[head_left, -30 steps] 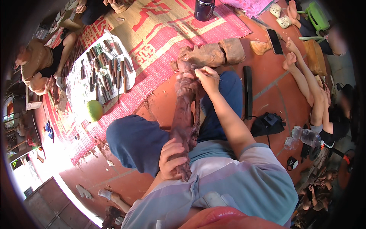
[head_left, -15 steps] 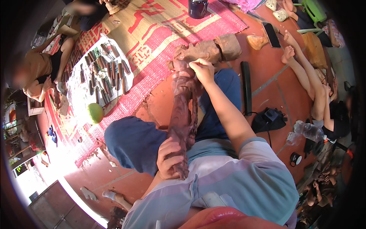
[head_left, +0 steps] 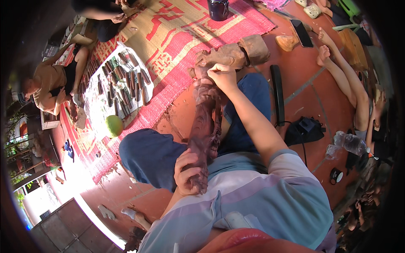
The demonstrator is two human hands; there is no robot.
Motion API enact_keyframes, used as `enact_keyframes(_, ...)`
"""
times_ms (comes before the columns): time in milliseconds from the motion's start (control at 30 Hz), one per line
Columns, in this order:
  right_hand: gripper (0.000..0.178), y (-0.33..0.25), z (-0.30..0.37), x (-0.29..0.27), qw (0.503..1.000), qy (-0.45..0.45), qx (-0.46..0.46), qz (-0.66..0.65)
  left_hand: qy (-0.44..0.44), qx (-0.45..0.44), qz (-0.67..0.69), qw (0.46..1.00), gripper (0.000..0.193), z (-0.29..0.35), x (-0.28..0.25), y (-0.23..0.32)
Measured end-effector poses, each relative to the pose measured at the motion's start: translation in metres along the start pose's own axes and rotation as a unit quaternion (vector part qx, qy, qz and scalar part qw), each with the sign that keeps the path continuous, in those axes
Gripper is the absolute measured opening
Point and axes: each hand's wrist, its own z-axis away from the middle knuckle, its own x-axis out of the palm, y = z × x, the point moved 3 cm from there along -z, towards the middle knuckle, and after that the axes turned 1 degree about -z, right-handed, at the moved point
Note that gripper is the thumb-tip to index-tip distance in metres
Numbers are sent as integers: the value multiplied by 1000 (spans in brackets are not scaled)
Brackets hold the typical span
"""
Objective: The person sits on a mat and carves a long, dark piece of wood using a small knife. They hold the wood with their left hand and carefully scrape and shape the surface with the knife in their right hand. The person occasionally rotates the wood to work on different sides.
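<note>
A long reddish-brown wood carving lies across my lap, its far end against a rough wooden block on the floor. My left hand wraps its fingers around the near end of the carving, close to my shirt. At the carving's far end, my right hand is closed in a pinch, with the fingertips touching the wood. Whatever sits between those fingertips, if anything, is hidden.
Several carving tools lie on a white sheet left of me, by a green round fruit. A black bar, a phone and a plastic bottle are on the right. Other people sit around; a dark mug stands ahead.
The whole view has shifted slightly, so surroundings sit a little further right. Both hands keep their places on the carving. At the upper left, another person's hands show more fully.
</note>
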Motion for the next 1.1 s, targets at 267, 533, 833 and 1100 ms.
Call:
enact_keyframes(267, 16, 3, 5, -2, 999, 37, -24, 18, 5, 0, -39, 999, 35, 4, 2, 1)
enact_keyframes(533, 17, 42, -6, -48, 904, 31, 210, -371, 52, -60, -96, 992, 49, 13, 3, 7)
enact_keyframes(833, 12, 61, 15, -75, 875, 55, 165, -452, 116, -360, 101, 920, 52, 42, 36, 18)
enact_keyframes(1100, 11, 52, 23, -60, 887, 6, 172, -429, 244, -389, 217, 862, 56, 43, 43, 23)
